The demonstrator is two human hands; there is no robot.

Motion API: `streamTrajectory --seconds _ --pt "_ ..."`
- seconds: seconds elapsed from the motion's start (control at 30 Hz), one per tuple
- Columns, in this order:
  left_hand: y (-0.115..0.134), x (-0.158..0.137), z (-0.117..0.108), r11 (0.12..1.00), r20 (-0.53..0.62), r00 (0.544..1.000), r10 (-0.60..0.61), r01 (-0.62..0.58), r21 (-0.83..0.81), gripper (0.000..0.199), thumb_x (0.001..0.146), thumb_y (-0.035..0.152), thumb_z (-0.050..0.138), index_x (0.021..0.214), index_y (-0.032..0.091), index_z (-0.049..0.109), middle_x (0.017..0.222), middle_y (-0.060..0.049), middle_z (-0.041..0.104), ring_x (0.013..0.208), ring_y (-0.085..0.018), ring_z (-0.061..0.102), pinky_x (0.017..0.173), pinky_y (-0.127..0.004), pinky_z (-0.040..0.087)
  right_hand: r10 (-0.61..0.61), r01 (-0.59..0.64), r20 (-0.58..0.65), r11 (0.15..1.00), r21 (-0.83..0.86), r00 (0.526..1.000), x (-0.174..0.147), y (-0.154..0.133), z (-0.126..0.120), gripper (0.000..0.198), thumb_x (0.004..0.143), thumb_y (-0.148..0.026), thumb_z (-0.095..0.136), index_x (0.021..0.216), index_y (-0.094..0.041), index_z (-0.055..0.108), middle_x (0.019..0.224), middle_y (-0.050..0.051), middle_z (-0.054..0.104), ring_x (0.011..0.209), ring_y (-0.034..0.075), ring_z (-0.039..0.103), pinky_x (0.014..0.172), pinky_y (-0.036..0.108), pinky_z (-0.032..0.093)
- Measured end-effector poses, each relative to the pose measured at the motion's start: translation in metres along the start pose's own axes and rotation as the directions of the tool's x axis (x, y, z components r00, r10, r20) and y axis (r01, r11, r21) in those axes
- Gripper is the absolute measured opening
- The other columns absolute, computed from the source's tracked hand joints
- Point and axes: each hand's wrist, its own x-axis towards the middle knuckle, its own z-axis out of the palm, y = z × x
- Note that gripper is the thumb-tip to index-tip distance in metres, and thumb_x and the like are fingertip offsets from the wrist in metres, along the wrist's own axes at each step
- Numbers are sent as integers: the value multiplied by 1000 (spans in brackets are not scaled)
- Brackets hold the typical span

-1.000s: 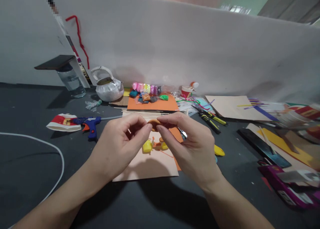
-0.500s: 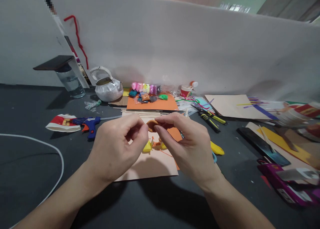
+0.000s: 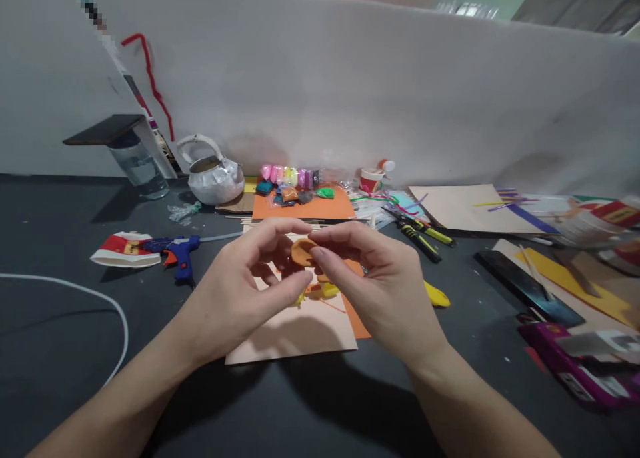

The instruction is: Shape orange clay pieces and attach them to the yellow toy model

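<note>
Between the thumb and fingers of my right hand (image 3: 377,288) is a flat, rounded orange piece of modelling clay (image 3: 303,252), raised over the paper. My left hand (image 3: 235,295) curves around its left side, the thumb spread away from the fingers; some fingertips are near the clay, but whether they touch it I cannot tell. Beneath the hands, a pale sheet of paper (image 3: 305,341) carries small yellow pieces (image 3: 330,289) with orange bits between them, partly hidden by my fingers. An orange sheet (image 3: 357,318) shows under its right edge.
To the left are a blue glue gun (image 3: 184,255) on a flattened paper cup (image 3: 125,250) and a white cable (image 3: 123,318). A silver pot (image 3: 215,181) and packets of coloured clay (image 3: 290,176) stand behind. Pliers (image 3: 420,238), a phone (image 3: 525,288) and a purple tool (image 3: 570,371) lie rightward.
My left thumb and fingers have spread apart and come off their pinch at the clay's edge. The orange clay now shows more of its flat face, still in my right hand.
</note>
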Motion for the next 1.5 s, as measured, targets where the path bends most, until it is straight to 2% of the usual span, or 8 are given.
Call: streamTrajectory --seconds 0.33,0.47,0.63,0.8,1.07,1.17,1.3,1.5 --pt "-4 -2 1 995 -99 993 60 -67 -72 23 94 22 73 113 34 69 98 8 72 83 -6 69 70 -14 56 110 -109 -4 991 72 994 2 -2 -8 11 94 -27 68 97 -19 76 81 -1 74 71 10 68 60 20 56" --pt "-5 -5 1 995 -120 989 82 -89 -55 24 97 21 69 115 35 67 99 7 70 80 -8 70 73 -19 59 149 -162 83 973 167 985 3 -2 -8 13 95 -30 68 94 -20 76 75 -2 71 68 11 67 64 23 58" --pt "-4 -5 2 975 -115 971 209 -197 104 32 95 12 66 119 34 65 108 7 72 87 -7 70 78 -16 56 190 -224 143 934 278 971 4 -3 -7 12 93 -33 71 96 -22 76 73 -3 71 67 11 67 68 25 58" --pt "-4 -3 3 891 -9 939 344 -324 318 37 91 6 64 123 24 63 114 3 75 87 -6 68 78 -15 53 196 -239 182 937 256 963 4 -2 -6 9 91 -29 73 97 -22 76 92 0 78 82 13 71 75 26 58" --pt "0 -6 -2 764 128 925 357 -368 531 47 93 11 62 137 27 54 114 3 75 84 -9 67 79 -23 52 235 -316 280 903 292 931 5 -3 -7 6 90 -23 71 91 -18 73 91 3 77 82 14 71 74 26 58" --pt "5 -10 -5 872 71 962 265 -270 408 43 94 11 58 132 29 55 101 5 72 82 -10 66 68 -21 52 253 -319 256 910 264 933 6 -1 -7 7 89 -25 74 87 -18 71 83 0 72 75 12 68 70 26 57" --pt "7 -9 -4 998 -53 997 48 -45 50 12 104 23 52 100 25 63 80 5 64 73 -9 62 65 -19 53 259 -323 250 910 262 933 6 0 -7 8 88 -26 74 87 -18 71 81 -1 70 72 12 66 67 27 56" --pt "-3 2 2 914 81 978 -192 209 -348 19 101 34 64 88 21 63 69 5 67 59 -8 64 59 -18 55 250 -316 274 920 233 929 7 -1 -9 8 88 -26 72 87 -18 72 77 0 72 70 14 67 67 28 55"
